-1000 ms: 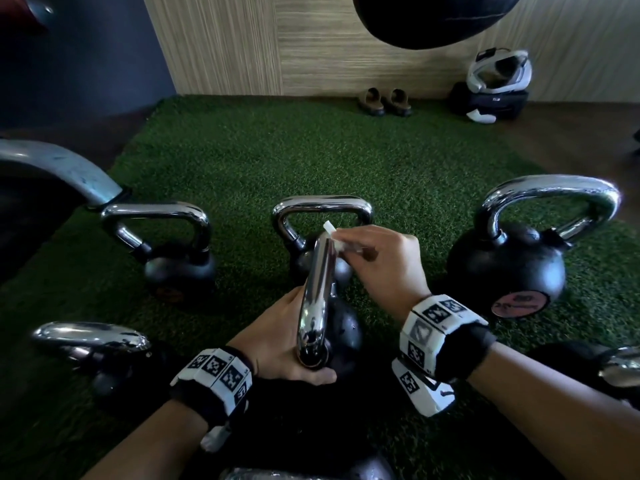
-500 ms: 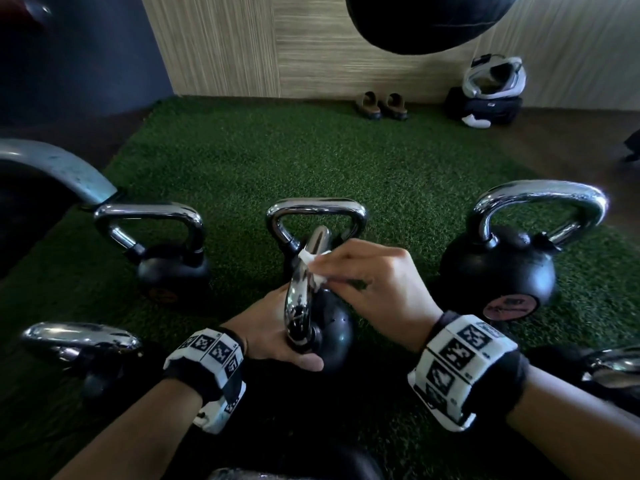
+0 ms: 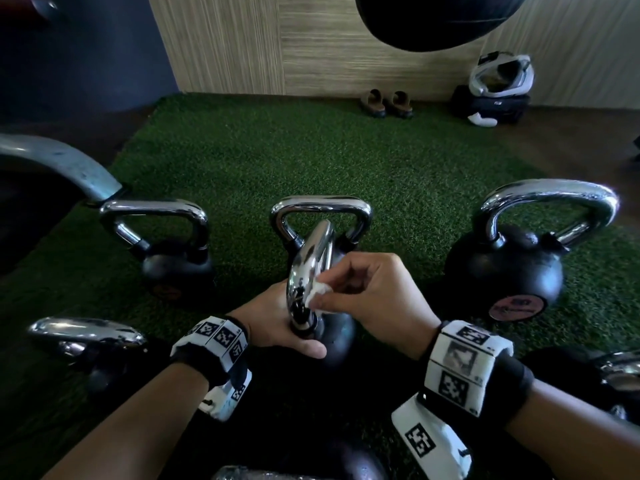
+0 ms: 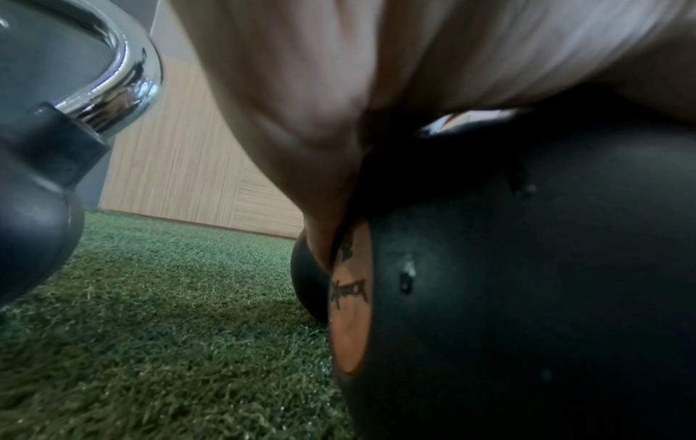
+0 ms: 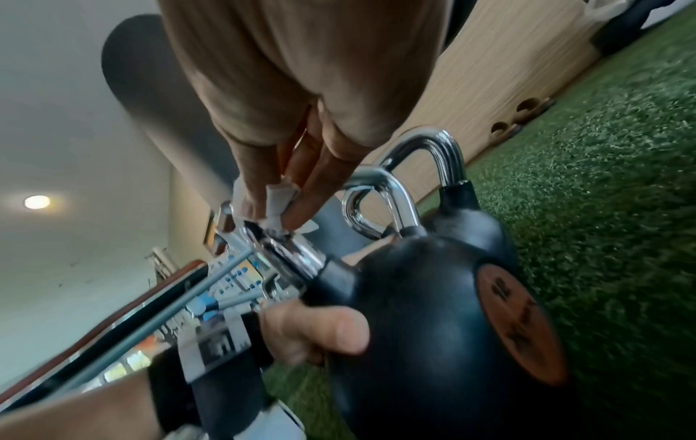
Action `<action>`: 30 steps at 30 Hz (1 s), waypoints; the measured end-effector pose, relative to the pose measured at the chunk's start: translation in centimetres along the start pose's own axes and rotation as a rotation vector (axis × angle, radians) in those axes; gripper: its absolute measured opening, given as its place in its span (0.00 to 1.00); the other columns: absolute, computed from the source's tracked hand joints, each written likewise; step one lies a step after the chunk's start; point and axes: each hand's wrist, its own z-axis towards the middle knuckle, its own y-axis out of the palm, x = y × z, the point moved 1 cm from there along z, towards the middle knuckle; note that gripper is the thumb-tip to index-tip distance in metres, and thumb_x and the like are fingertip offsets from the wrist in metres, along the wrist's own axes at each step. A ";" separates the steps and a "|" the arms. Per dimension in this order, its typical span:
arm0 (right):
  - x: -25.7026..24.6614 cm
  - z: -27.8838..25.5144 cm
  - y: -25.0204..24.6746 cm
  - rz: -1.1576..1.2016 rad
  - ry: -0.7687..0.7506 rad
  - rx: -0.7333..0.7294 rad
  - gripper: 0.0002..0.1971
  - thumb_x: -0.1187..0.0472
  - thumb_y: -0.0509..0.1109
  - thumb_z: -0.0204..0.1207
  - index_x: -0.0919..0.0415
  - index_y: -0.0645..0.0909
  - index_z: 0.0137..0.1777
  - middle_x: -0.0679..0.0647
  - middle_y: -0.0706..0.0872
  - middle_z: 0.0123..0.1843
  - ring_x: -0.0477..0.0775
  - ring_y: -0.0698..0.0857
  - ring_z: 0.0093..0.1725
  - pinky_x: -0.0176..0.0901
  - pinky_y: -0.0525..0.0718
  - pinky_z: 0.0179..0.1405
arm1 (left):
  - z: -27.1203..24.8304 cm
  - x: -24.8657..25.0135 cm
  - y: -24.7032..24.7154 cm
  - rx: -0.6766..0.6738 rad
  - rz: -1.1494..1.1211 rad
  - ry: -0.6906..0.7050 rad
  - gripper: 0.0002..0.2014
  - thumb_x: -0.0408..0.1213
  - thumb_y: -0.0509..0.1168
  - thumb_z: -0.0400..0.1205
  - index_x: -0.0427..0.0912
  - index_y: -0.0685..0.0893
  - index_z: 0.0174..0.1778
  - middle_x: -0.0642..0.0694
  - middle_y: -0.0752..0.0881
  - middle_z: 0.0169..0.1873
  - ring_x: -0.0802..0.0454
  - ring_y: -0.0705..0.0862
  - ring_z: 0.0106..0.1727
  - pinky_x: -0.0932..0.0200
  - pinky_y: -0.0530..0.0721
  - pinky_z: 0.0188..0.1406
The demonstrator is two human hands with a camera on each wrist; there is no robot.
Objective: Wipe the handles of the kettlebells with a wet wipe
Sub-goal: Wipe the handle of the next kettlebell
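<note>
A small black kettlebell (image 3: pixel 337 336) stands tilted on the green turf (image 3: pixel 311 150), its chrome handle (image 3: pixel 310 261) edge-on to me. My left hand (image 3: pixel 273 320) grips its body from the left, with the thumb (image 5: pixel 320 327) across the front. My right hand (image 3: pixel 346 289) pinches a folded white wet wipe (image 3: pixel 320 292) and presses it on the lower right side of the handle, near the collar. In the right wrist view the wipe (image 5: pixel 278 196) sits between thumb and fingers on the chrome (image 5: pixel 290 256). The left wrist view shows only palm (image 4: pixel 339 89) on black body (image 4: pixel 527 268).
Other chrome-handled kettlebells surround it: back left (image 3: pixel 176 268), directly behind (image 3: pixel 320 206), a large one at right (image 3: pixel 502 271), one front left (image 3: pixel 86 336), one at the right edge (image 3: pixel 620 370). A grey metal bar (image 3: pixel 62 164) is at left. Sandals (image 3: pixel 386 103) and a helmet (image 3: pixel 498 77) lie by the wall.
My right hand has slid the wipe down the handle from its top to near the base. The left hand keeps its grip on the body.
</note>
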 end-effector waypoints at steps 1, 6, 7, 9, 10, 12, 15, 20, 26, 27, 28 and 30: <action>0.5 -0.3 0.2 -0.025 0.011 -0.015 0.12 0.69 0.90 0.61 0.59 0.92 0.40 0.56 0.95 0.40 0.55 0.94 0.41 0.55 0.93 0.51 | 0.0 0.1 0.1 -0.015 0.002 -0.020 0.30 0.54 0.86 0.63 0.59 0.86 0.61 0.65 0.87 0.59 0.65 0.84 0.66 0.62 0.79 0.70; 1.5 -1.6 0.5 -0.276 -0.025 -0.066 0.08 0.59 0.89 0.65 0.55 0.94 0.42 0.45 0.94 0.37 0.37 0.90 0.36 0.29 0.85 0.40 | -0.5 -0.4 0.3 -0.033 0.071 -0.068 0.21 0.55 0.87 0.64 0.54 0.87 0.45 0.72 0.85 0.40 0.75 0.83 0.48 0.76 0.76 0.53; 1.5 -1.6 0.3 -0.290 -0.024 -0.092 0.09 0.58 0.89 0.66 0.55 0.95 0.45 0.45 0.95 0.39 0.39 0.92 0.39 0.33 0.88 0.44 | -0.7 -0.4 0.4 -0.034 0.072 -0.060 0.21 0.53 0.88 0.64 0.60 0.85 0.45 0.74 0.85 0.41 0.78 0.82 0.48 0.77 0.74 0.54; 1.6 -1.2 -0.1 -0.283 -0.004 -0.134 0.10 0.59 0.88 0.68 0.52 0.94 0.49 0.46 0.96 0.44 0.45 0.94 0.45 0.43 0.91 0.54 | -1.2 -0.1 0.6 -0.009 0.077 -0.014 0.27 0.52 0.89 0.63 0.68 0.81 0.51 0.72 0.84 0.47 0.80 0.81 0.53 0.75 0.74 0.60; 1.8 -0.9 -0.4 -0.266 0.016 -0.148 0.11 0.61 0.87 0.68 0.50 0.94 0.49 0.47 0.96 0.45 0.47 0.94 0.47 0.48 0.91 0.57 | -1.4 0.2 0.8 0.008 0.083 0.014 0.31 0.52 0.89 0.62 0.71 0.81 0.56 0.70 0.83 0.53 0.80 0.79 0.58 0.73 0.74 0.64; 2.0 -0.3 -0.8 -0.270 0.055 -0.189 0.14 0.66 0.86 0.68 0.45 0.93 0.48 0.47 0.95 0.46 0.49 0.94 0.48 0.52 0.91 0.59 | -1.8 0.9 0.9 0.040 0.054 0.078 0.42 0.50 0.90 0.60 0.83 0.76 0.64 0.68 0.78 0.66 0.78 0.74 0.69 0.73 0.71 0.74; 2.0 0.1 -0.3 -0.411 0.041 -0.379 0.13 0.66 0.84 0.70 0.50 0.94 0.51 0.34 0.92 0.39 0.36 0.90 0.43 0.33 0.86 0.52 | -2.5 0.7 1.5 0.025 0.144 0.142 0.51 0.56 0.89 0.60 0.76 0.70 0.77 0.60 0.73 0.77 0.73 0.65 0.80 0.72 0.63 0.81; 1.6 -0.1 0.9 -0.380 0.039 -0.513 0.10 0.74 0.79 0.74 0.60 0.93 0.50 0.29 0.87 0.30 0.26 0.84 0.35 0.19 0.77 0.41 | -2.6 -0.7 2.1 0.012 0.282 0.170 0.47 0.66 0.82 0.64 0.59 0.74 0.79 0.56 0.73 0.76 0.72 0.63 0.78 0.70 0.58 0.83; 1.2 0.1 1.0 -0.197 0.118 -0.605 0.23 0.77 0.77 0.76 0.42 0.85 0.39 0.32 0.89 0.31 0.28 0.85 0.35 0.22 0.80 0.41 | -2.3 -0.9 2.2 0.047 0.326 0.173 0.48 0.65 0.84 0.64 0.67 0.70 0.80 0.57 0.73 0.78 0.69 0.62 0.82 0.73 0.55 0.82; 1.4 0.3 0.9 -0.183 0.127 -0.619 0.23 0.77 0.76 0.76 0.41 0.86 0.39 0.32 0.89 0.32 0.29 0.85 0.35 0.23 0.80 0.42 | -2.3 -0.8 2.3 0.046 0.368 0.168 0.48 0.68 0.82 0.65 0.65 0.70 0.81 0.57 0.72 0.79 0.69 0.60 0.82 0.73 0.54 0.82; 1.5 0.3 0.9 -0.127 0.150 -0.624 0.23 0.78 0.76 0.76 0.43 0.87 0.41 0.35 0.90 0.33 0.31 0.87 0.36 0.25 0.82 0.43 | -2.4 -0.6 2.2 0.039 0.387 0.160 0.45 0.70 0.80 0.66 0.70 0.70 0.80 0.58 0.73 0.77 0.71 0.60 0.81 0.73 0.54 0.81; 2.0 0.3 0.8 0.025 0.209 -0.637 0.19 0.80 0.74 0.77 0.52 0.90 0.44 0.43 0.93 0.38 0.38 0.90 0.38 0.31 0.87 0.46 | -2.8 0.1 1.9 0.038 0.328 0.118 0.32 0.73 0.75 0.66 0.87 0.71 0.65 0.65 0.75 0.67 0.81 0.60 0.75 0.82 0.54 0.75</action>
